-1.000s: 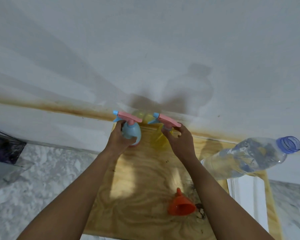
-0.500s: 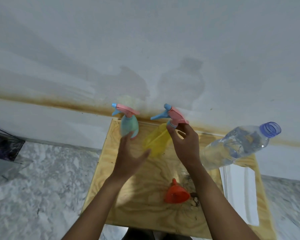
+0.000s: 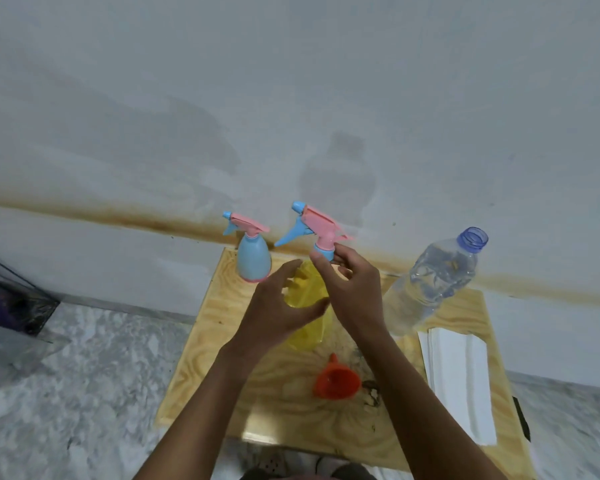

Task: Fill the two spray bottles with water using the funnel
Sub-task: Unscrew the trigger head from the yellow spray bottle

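Note:
A blue spray bottle [image 3: 253, 259] with a pink and blue trigger head stands at the far left of the wooden board [image 3: 201, 358]. A yellow translucent spray bottle [image 3: 309, 306] is lifted and tilted above the board's middle. My left hand [image 3: 281, 306] wraps around its body from the left. My right hand [image 3: 352, 289] pinches the blue collar of its pink trigger head [image 3: 317, 226]. An orange funnel [image 3: 336, 379] lies mouth-down on the board, near me. An uncapped clear water bottle [image 3: 433, 282], largely full, stands at the right.
Folded white paper towels [image 3: 459, 379] lie along the board's right side. The board sits on a grey marbled floor [image 3: 66, 375] against a white wall with a rusty stain line. A dark object [image 3: 7, 299] rests at the far left.
My left hand let go of the blue spray bottle and moved right onto the yellow one. My right hand lifted and tilted the yellow bottle toward me.

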The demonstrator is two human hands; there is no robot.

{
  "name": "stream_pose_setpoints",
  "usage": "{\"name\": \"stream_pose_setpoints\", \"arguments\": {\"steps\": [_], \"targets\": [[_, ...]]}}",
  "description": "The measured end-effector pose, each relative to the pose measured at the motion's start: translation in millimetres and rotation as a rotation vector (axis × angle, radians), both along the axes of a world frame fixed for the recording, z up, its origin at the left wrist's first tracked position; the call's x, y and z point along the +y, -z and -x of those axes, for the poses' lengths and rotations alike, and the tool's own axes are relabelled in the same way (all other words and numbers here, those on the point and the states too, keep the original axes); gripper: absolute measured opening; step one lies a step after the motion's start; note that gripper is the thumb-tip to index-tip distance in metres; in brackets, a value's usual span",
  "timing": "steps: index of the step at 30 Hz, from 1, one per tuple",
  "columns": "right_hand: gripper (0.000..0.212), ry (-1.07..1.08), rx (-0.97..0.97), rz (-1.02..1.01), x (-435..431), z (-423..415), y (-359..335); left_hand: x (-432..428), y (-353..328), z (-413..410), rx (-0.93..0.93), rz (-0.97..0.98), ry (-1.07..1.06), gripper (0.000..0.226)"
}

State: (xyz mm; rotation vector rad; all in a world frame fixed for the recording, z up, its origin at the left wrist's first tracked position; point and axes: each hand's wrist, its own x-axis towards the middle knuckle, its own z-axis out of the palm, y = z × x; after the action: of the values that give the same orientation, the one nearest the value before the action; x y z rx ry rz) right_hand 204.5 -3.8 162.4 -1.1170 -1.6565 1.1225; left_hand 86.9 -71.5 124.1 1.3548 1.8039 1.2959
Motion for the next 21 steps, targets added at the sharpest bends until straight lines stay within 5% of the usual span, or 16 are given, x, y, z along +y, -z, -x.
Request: {"name": "stream_pose_setpoints", "arguments": {"steps": [6, 11, 21], "targets": [[0.011, -0.070, 0.152, 0.030, -11.3, -1.3, -19.6, -10.7, -15.4, -7.4, -0.082, -0.044, 0.004, 0.057], [0.004, -0.166, 0.160, 0.037, -13.2, -2.1, -29.3, -20.0, -25.7, -3.1, -0.162, 0.007, 0.010, 0.067], [0.029, -0.379, 0.199, 0.197, -10.6, -13.2, -36.7, -29.6, -36.2, -1.9, -0.299, 0.063, 0.057, 0.068]]}}
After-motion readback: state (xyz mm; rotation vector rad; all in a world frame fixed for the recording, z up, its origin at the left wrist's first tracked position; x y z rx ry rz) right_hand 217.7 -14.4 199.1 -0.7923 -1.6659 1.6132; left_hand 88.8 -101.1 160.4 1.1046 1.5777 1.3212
